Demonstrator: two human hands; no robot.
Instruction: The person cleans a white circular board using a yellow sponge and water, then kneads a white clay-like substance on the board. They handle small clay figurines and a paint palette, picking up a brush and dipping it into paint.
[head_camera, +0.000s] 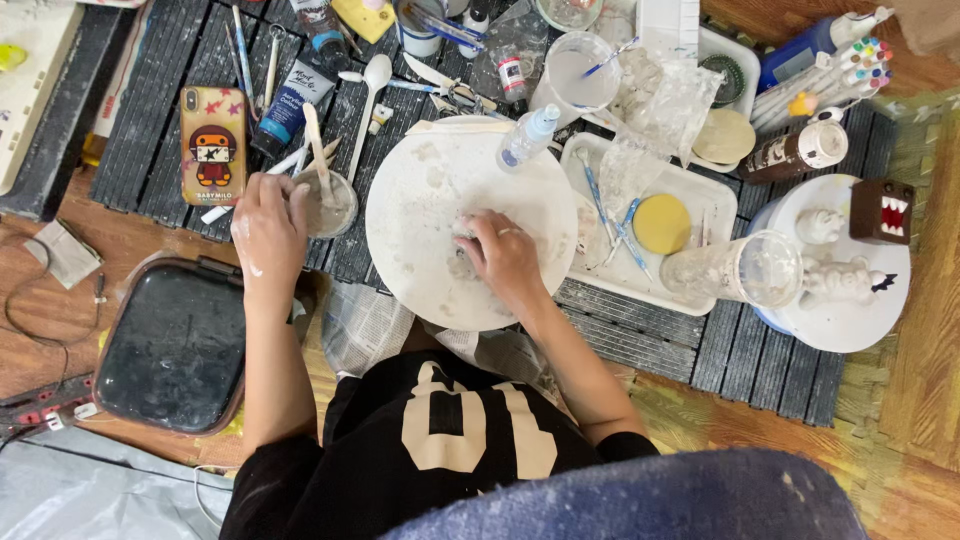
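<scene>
Two hands | left hand (268, 228) curled at small cup (330, 203) | right hand (505, 255) pinching clay lump (462, 264) on round board (440, 190)

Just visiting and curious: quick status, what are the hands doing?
Left hand at small clear cup holding wooden stick. Right hand pressing small grey clay lump on round white board. Clear spray bottle lies on board's far edge.

Black short-sleeved jersey with large cream block numerals across the chest. Blue denim over the lap, flecked pale. Left hand (268, 228) smeared with white residue; right hand (505, 255) wears a thin silver ring.
</scene>
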